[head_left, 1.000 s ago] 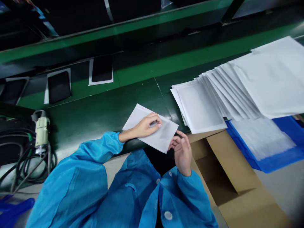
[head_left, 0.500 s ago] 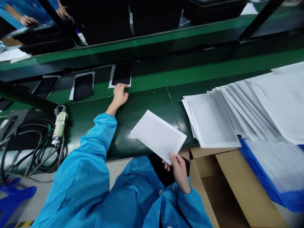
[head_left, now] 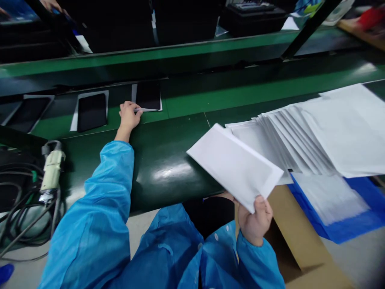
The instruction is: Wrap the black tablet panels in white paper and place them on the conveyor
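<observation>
My left hand (head_left: 129,116) pinches the lower left corner of a white sleeve (head_left: 134,93) that lies under a black flat panel (head_left: 148,95) on the green bench (head_left: 192,105). Closed on the lower corner of a white envelope (head_left: 233,162), my right hand (head_left: 257,218) keeps it raised above the bench's front edge. Part of that envelope overlaps a fanned stack of white envelopes (head_left: 291,136) on the right. Farther left, two more black panels (head_left: 92,112) (head_left: 28,113) rest on white sheets.
A pale handheld tool (head_left: 52,170) and coiled cables (head_left: 27,216) lie at the left. Below the stack are a blue bin (head_left: 339,233) and an open cardboard box (head_left: 297,224). Dark posts (head_left: 308,30) rise behind. A person's hand (head_left: 51,5) shows at upper left.
My left hand has shifted from the panel's lower edge to the sleeve's lower left corner and closed on it. My right hand has moved the envelope rightward and higher. The view has shifted right.
</observation>
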A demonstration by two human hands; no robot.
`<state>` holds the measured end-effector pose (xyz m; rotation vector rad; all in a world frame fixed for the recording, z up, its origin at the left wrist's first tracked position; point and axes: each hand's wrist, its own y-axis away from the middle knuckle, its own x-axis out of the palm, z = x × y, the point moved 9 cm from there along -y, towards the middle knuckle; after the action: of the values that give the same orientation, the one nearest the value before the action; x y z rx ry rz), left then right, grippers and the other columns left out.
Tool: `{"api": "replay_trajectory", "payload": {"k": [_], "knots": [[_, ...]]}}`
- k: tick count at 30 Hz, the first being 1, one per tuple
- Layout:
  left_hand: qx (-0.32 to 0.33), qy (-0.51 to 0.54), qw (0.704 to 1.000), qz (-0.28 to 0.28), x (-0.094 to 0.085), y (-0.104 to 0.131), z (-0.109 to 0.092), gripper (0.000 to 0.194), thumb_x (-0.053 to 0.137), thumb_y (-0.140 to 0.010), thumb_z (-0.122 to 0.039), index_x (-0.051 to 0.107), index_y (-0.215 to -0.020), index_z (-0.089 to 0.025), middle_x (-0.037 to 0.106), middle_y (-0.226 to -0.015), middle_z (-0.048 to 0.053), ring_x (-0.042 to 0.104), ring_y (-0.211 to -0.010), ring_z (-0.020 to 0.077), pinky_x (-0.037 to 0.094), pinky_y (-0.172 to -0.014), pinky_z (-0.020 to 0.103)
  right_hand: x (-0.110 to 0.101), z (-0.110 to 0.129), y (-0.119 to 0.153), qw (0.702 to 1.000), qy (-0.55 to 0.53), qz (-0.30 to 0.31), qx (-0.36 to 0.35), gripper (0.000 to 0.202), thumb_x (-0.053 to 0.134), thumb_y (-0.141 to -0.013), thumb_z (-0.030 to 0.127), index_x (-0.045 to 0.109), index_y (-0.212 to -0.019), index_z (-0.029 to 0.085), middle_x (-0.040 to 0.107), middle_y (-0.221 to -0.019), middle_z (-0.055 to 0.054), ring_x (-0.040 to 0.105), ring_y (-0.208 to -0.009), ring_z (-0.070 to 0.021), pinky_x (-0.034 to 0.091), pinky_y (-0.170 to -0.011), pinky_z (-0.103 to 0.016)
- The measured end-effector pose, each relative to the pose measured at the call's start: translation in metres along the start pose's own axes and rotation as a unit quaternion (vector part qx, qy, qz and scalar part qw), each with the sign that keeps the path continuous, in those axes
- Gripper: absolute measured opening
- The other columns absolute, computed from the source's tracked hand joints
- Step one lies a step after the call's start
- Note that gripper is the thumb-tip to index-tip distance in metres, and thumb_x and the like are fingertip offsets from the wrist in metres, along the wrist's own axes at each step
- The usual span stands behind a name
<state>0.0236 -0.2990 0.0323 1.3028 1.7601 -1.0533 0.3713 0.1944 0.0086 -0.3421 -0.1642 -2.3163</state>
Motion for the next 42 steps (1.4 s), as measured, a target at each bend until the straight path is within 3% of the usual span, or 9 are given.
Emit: {"api": "replay_trajectory", "payload": {"k": [4,8,13,18,23,27,33,38,42], "knots": [[0.077,0.035,0.996,-0.027,0.001,-0.002,-0.007,0.033,0.061,-0.107,-0.042,0.064,-0.099,-0.009,0.062,-0.122,0.014,0.050,-0.125,0.0321,0.046,-0.107,0.054,-0.012,0.020,-0.033,0.998,-0.011,-0.050,-0.031,0.037,0.087,-0.080,0.051,0.070,-0.085,0.018,0.075,-0.079,-0.004,0.068,-0.056,-0.0171,0.052,-0.045,-0.027],[0.196,0.136,0.964,-0.120,-0.012,0.008,-0.026,0.055,0.047,-0.110,-0.062,0.063,-0.088,-0.014,0.064,-0.102,0.007,0.056,-0.108,0.0203,0.046,-0.097,0.046,-0.022,0.015,-0.048,0.998,0.021,-0.052,-0.018,0.043,0.088,-0.078,0.054,0.064,-0.082,0.018,0.073,-0.074,-0.003,0.070,-0.057,-0.0165,0.053,-0.046,-0.025],[0.281,0.170,0.930,-0.167,-0.009,0.049,-0.077,0.051,0.039,-0.113,-0.055,0.065,-0.095,-0.015,0.063,-0.100,0.007,0.060,-0.102,0.0170,0.049,-0.090,0.042,-0.018,0.006,-0.039,0.999,0.030,-0.022,0.033,0.041,0.083,-0.080,0.054,0.064,-0.079,0.018,0.066,-0.060,0.001,0.057,-0.042,-0.0111,0.043,-0.037,-0.021],[0.322,0.217,0.915,-0.109,0.008,0.107,-0.143,0.015,0.054,-0.107,-0.029,0.062,-0.096,-0.022,0.067,-0.099,0.007,0.063,-0.097,0.0222,0.053,-0.090,0.042,-0.013,-0.013,-0.013,0.996,0.022,0.016,0.082,0.041,0.082,-0.083,0.053,0.060,-0.075,0.020,0.069,-0.060,0.001,0.055,-0.040,-0.0101,0.042,-0.038,-0.020],[0.366,0.248,0.895,-0.055,0.013,0.153,-0.180,0.010,0.057,-0.105,-0.020,0.063,-0.098,-0.021,0.069,-0.097,0.007,0.064,-0.096,0.0221,0.055,-0.088,0.040,-0.010,-0.018,-0.001,0.996,0.015,0.063,0.062,0.037,0.079,-0.089,0.051,0.066,-0.077,0.018,0.074,-0.067,-0.003,0.058,-0.042,-0.0118,0.046,-0.041,-0.024],[0.389,0.284,0.876,-0.036,0.008,0.181,-0.191,0.011,0.060,-0.105,-0.022,0.067,-0.097,-0.021,0.070,-0.093,0.006,0.065,-0.091,0.0202,0.056,-0.084,0.038,-0.006,-0.007,-0.011,0.997,0.016,0.065,0.024,0.025,0.076,-0.091,0.043,0.072,-0.092,0.018,0.080,-0.086,-0.007,0.062,-0.049,-0.0122,0.050,-0.046,-0.026],[0.411,0.302,0.860,0.025,0.009,0.216,-0.196,0.008,0.065,-0.102,-0.021,0.071,-0.098,-0.021,0.072,-0.092,0.007,0.067,-0.092,0.0208,0.057,-0.084,0.039,0.003,-0.006,-0.014,0.996,0.026,0.077,0.044,0.031,0.079,-0.088,0.038,0.074,-0.114,0.023,0.078,-0.125,-0.012,0.078,-0.076,-0.0189,0.060,-0.058,-0.029],[0.416,0.330,0.846,0.046,0.007,0.243,-0.199,0.008,0.065,-0.101,-0.020,0.072,-0.098,-0.022,0.071,-0.089,0.007,0.068,-0.093,0.0216,0.058,-0.084,0.040,0.027,-0.030,0.018,0.975,0.029,0.184,0.120,0.027,0.075,-0.094,0.047,0.073,-0.103,0.021,0.081,-0.092,-0.008,0.076,-0.069,-0.0195,0.062,-0.059,-0.031],[0.444,0.344,0.822,0.091,0.007,0.267,-0.212,0.010,0.063,-0.102,-0.019,0.072,-0.099,-0.021,0.071,-0.089,0.007,0.068,-0.094,0.0213,0.059,-0.086,0.040,0.059,-0.053,0.052,0.932,0.019,0.286,0.221,0.044,0.070,-0.096,0.060,0.068,-0.116,0.022,0.081,-0.095,-0.009,0.074,-0.062,-0.0187,0.059,-0.050,-0.029]]}}
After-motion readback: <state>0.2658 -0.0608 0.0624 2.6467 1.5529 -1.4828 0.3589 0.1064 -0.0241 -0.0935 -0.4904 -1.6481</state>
